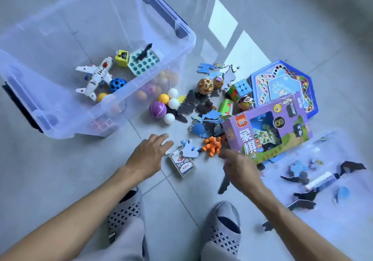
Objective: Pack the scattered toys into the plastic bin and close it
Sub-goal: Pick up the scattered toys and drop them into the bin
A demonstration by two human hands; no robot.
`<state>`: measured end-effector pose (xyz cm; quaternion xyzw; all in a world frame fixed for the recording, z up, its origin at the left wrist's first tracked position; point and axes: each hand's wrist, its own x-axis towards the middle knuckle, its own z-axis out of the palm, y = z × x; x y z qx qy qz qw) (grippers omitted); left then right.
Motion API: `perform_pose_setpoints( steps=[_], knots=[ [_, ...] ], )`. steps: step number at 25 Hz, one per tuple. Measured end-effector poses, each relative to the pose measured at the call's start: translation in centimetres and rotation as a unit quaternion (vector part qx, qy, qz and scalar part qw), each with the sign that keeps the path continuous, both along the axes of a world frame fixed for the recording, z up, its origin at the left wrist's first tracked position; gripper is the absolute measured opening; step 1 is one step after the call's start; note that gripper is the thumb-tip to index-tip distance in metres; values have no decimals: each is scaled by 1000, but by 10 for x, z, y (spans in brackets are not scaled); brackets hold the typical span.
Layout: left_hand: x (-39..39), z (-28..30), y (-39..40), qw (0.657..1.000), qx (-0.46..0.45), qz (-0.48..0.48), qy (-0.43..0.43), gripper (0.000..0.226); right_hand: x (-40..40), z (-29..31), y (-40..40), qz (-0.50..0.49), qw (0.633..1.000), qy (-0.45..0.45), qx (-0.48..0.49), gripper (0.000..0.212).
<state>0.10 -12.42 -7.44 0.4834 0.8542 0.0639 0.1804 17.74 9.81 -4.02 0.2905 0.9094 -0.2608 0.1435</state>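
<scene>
A clear plastic bin [187, 39] stands open at the upper left, holding a white toy plane [96, 77], a teal tray [144, 62], a blue ball and other toys. Scattered toys lie on the floor to its right: a purple ball [157, 109], white balls, a cube puzzle [240, 89], puzzle pieces, a purple game box [268, 129], a blue hexagonal board [284, 85]. My left hand [149, 154] hovers open beside a card deck [182, 165]. My right hand [238, 168], blurred, is spread just below an orange figure [213, 145].
The clear bin lid [327, 210] lies on the floor at the right, over dark and blue puzzle pieces. My two feet in patterned slippers [224, 228] are at the bottom centre. Grey floor tiles surround everything.
</scene>
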Motion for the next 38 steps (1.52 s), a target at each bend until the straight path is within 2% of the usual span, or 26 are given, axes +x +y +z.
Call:
perform_pose_setpoints(
  steps=[2,3,6,8,10,11,12,13,14,15,16,17,18,20,22,23,24,26,28,30,32,33,34,36,38],
  knots=[
    [-7,-22,11,996,-88,-1,-10,66,57,-43,0,173,981,-78,28,47],
    [-11,-29,13,992,-124,-2,-9,63,75,-59,1,228,969,-91,35,46],
    [-17,-41,3,992,-121,0,19,31,79,-75,10,257,958,-120,44,45],
    [-18,-39,-12,989,-141,41,6,16,73,-80,16,216,961,-171,-4,53],
    [-18,-24,-18,986,-115,116,-33,15,60,-75,12,168,975,-139,-31,54],
    [-16,-10,-18,985,-47,156,-60,14,47,-60,5,146,983,-108,-41,52],
    [-15,12,-18,977,51,196,-75,13,24,-37,-7,71,995,-47,-58,45],
    [-16,41,-19,958,152,235,-67,11,-1,-13,-16,-42,987,41,-151,36],
    [-24,74,-23,925,253,280,-38,9,-31,16,-25,-148,940,109,-289,28],
    [-37,109,-27,883,335,328,-2,8,-62,49,-31,-230,874,171,-393,21],
    [-55,140,-33,844,386,372,30,7,-94,83,-34,-257,828,223,-446,17],
    [-77,163,-41,823,392,406,60,8,-123,110,-36,-246,812,258,-462,15],
    [-99,177,-48,825,357,430,78,12,-151,133,-38,-224,808,276,-470,15],
    [-129,180,-55,850,265,448,81,28,-194,159,-37,-192,815,266,-477,18],
    [-121,169,-48,871,261,408,84,31,-214,156,-31,-182,857,244,-416,26],
    [-105,160,-39,885,281,364,75,26,-211,147,-27,-176,887,240,-352,30],
    [-83,149,-29,899,300,316,49,21,-200,128,-22,-172,913,240,-282,31],
    [-43,121,-9,927,296,228,-17,17,-166,85,-14,-169,941,222,-189,29],
    [-16,84,13,948,235,196,-89,19,-123,35,-5,-159,967,153,-129,35],
    [-5,43,38,967,124,182,-129,28,-82,-9,5,-35,999,32,-19,47],
    [-2,11,60,986,-9,131,-107,32,-51,-39,11,118,991,-50,50,53],
    [1,-1,70,988,-58,108,-97,29,-41,-48,13,161,983,-67,65,52],
    [4,-11,79,986,-92,97,-96,29,-34,-56,14,180,977,-81,75,50],
    [7,-28,90,983,-115,107,-98,42,-30,-59,11,172,975,-108,90,46],
    [6,-39,94,971,-103,164,-139,51,-27,-61,8,135,978,-122,99,43]
  ],
)
